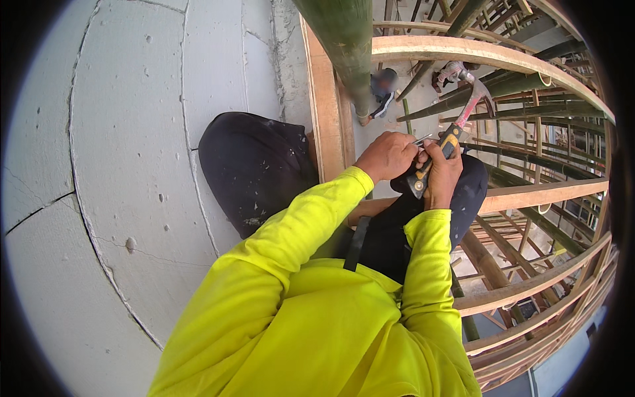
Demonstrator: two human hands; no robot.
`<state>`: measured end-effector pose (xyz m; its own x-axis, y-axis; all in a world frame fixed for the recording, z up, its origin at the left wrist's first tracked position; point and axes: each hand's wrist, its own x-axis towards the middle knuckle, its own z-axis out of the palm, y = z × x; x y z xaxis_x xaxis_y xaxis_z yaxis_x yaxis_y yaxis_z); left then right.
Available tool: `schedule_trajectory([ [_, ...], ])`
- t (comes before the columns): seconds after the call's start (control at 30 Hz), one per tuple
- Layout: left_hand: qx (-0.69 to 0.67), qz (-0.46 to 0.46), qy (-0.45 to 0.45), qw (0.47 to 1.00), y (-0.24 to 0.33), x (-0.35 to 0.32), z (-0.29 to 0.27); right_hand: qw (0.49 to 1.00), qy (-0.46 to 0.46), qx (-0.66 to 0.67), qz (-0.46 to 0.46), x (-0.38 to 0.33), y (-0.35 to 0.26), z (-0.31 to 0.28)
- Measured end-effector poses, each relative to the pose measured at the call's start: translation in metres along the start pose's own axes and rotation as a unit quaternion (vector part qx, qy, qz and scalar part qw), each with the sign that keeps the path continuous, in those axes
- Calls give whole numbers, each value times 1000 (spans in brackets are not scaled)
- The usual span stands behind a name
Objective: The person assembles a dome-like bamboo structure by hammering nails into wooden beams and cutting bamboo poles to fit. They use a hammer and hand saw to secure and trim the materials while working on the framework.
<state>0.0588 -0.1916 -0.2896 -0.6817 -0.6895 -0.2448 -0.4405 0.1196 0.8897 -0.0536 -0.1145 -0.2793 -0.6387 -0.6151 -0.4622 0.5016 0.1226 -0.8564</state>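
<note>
My right hand (444,171) is wrapped round the yellow-and-black grip of a claw hammer (450,140). The hammer tilts up and to the right, its red neck and metal head pointing away from me. Close beside it, my left hand (389,156) is closed, fingertips near the right thumb. A thin metal nail (422,139) sticks out between the two hands, seemingly pinched by the left fingers; its far end is hidden. Both hands are over my dark trousers (466,192), between my bent knees.
To my left is a grey panel wall (132,165) with cracked joints. A wooden beam (323,106) runs alongside it, next to a thick bamboo pole (347,46). Timber rails (529,197) and bamboo scaffolding fill the right. Far below are a person (383,89) and another person (450,74).
</note>
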Motion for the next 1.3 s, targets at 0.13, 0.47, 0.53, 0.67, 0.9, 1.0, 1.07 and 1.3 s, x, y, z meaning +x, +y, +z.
schedule_trajectory([
  [0.13,-5,-18,-10,1000,-6,-17,2,1000,8,10,-8,-11,15,-9],
  [0.47,-269,-88,116,952,-18,-19,2,982,42,178,38,7,17,-3],
  [0.53,-340,-111,67,932,5,-19,4,967,45,241,64,11,19,2],
  [0.67,-283,20,52,957,3,-2,5,925,48,348,142,24,29,6],
  [0.9,50,198,73,976,50,63,-36,991,-71,-10,114,24,58,20],
  [1.0,223,285,38,932,74,129,-75,964,-202,-98,146,32,51,31],
  [1.07,354,192,45,914,68,157,-95,961,-209,-83,159,31,44,31],
  [1.3,410,94,31,907,56,159,-86,987,-100,-16,125,29,58,26],
])
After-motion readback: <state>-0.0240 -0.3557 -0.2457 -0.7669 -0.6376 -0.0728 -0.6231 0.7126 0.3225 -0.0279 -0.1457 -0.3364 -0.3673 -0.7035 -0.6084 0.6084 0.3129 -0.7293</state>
